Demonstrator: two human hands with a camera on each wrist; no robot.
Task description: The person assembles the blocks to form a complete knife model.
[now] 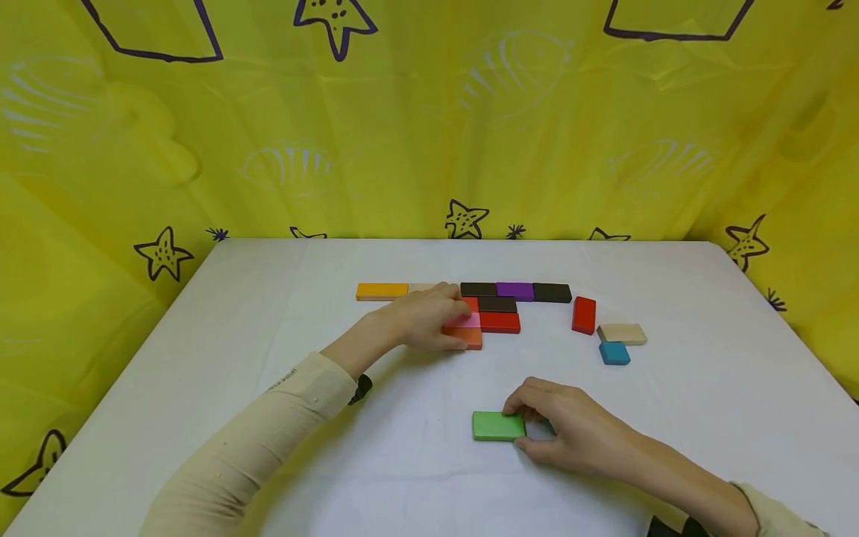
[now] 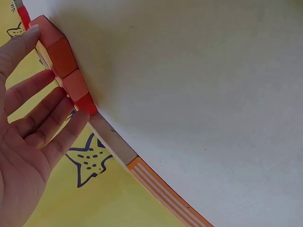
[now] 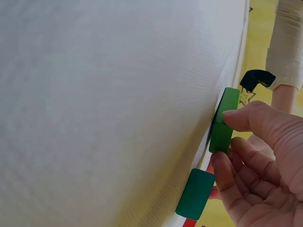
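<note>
My right hand point(image 1: 570, 429) pinches the near end of a light green block point(image 1: 493, 426) between thumb and finger, low over the white table; in the right wrist view the thumb lies on the block's edge. A dark green block point(image 3: 195, 194) sits beside that hand, mostly covered by it in the head view. My left hand point(image 1: 429, 317) rests over a cluster of blocks, its thumb by an orange block point(image 1: 473, 339) and its fingertips at a pink block point(image 1: 470, 321). Those left fingers point(image 2: 66, 130) are extended along the blocks' far side in the left wrist view.
Behind the cluster runs a row with a yellow-orange block point(image 1: 381, 291), a purple block point(image 1: 515, 291) and dark blocks. To its right lie a red block point(image 1: 584, 315), a beige block point(image 1: 624, 333) and a blue block point(image 1: 614, 353). A yellow patterned curtain point(image 1: 403, 149) hangs behind.
</note>
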